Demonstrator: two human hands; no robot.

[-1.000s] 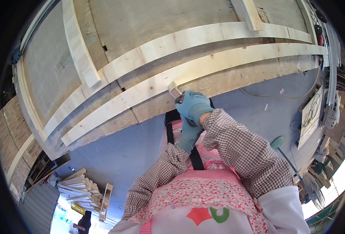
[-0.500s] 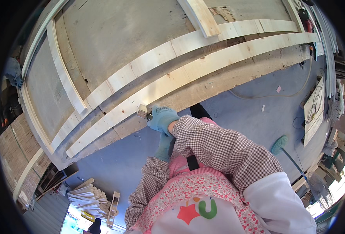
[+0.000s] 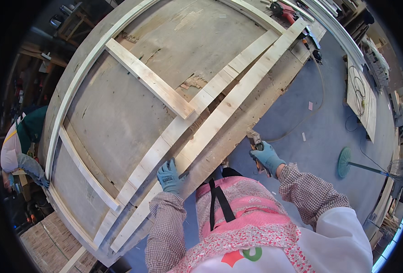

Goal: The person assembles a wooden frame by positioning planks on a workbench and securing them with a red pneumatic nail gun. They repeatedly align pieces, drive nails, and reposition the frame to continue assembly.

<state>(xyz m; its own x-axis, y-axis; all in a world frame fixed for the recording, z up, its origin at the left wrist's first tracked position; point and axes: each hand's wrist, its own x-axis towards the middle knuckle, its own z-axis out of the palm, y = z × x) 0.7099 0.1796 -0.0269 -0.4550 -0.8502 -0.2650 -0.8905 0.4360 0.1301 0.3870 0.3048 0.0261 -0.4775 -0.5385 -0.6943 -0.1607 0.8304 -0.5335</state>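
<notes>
A long, pale wooden board [image 3: 228, 107] lies along the near side of the worktable, beside a wooden frame [image 3: 153, 157]. My left hand [image 3: 168, 178], in a blue work glove, lies across the board toward its lower left part, fingers over its top and thumb by the near edge. Off the table's near edge, my right hand [image 3: 268, 159], gloved the same way, is closed around what looks like a nail gun [image 3: 255, 138] with a metal head and dark grip. Its lower part is partly hidden by the hand. A crosspiece [image 3: 151, 82] meets the frame's near rail.
A red power tool [image 3: 285, 12] sits at the table's far right corner. An air hose [image 3: 319, 107] trails over the floor there. A green fan base [image 3: 344, 162] stands at right. At far left a co-worker's gloved hand [image 3: 41, 179] is by the frame's outer rail.
My hands have parted: the right, with the tool, has moved right and off the board, while the left has come up onto the board. The view has turned, and a co-worker shows more at left.
</notes>
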